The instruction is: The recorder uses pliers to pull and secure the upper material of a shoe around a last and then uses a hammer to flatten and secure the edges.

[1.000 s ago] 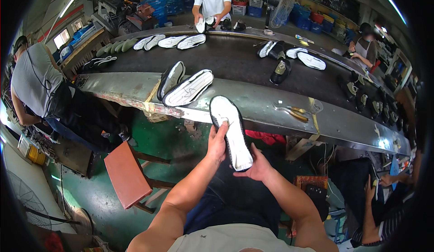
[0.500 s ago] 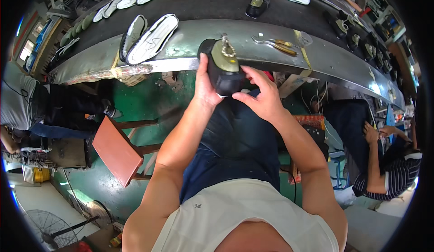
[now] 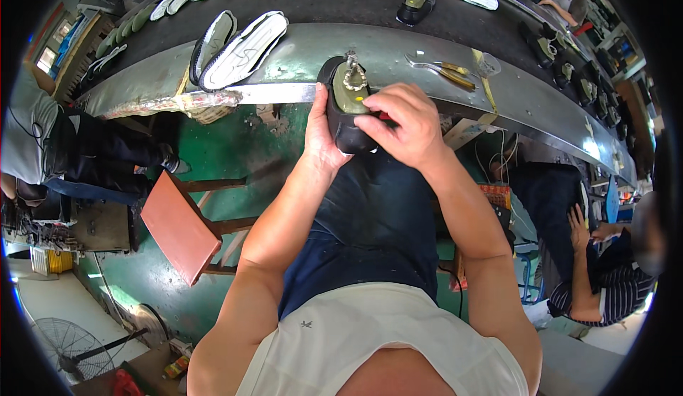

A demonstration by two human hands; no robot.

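A black shoe (image 3: 351, 136), stretched over an olive-green shoe last (image 3: 347, 99) with a metal hinge on top, is held upright above my lap at the bench's front edge. My left hand (image 3: 320, 134) grips it along its left side, the thumb up against the black upper. From the right, my right hand (image 3: 409, 127) has thumb and index fingertips closed at the black upper's rim, beside the last. What lies exactly between those fingertips is too small to make out.
The metal-edged bench (image 3: 299, 65) carries white-lined shoes (image 3: 245, 51) at left and pincers (image 3: 445, 72) at right. Another lasted shoe (image 3: 415, 5) stands farther back. A reddish-brown stool (image 3: 181, 229) is at left, and a seated co-worker (image 3: 601, 282) at right.
My right hand has moved up and inward from the shoe's lower end to its rim, its fingers drawing together. My left hand keeps its hold; the shoe sits slightly differently turned.
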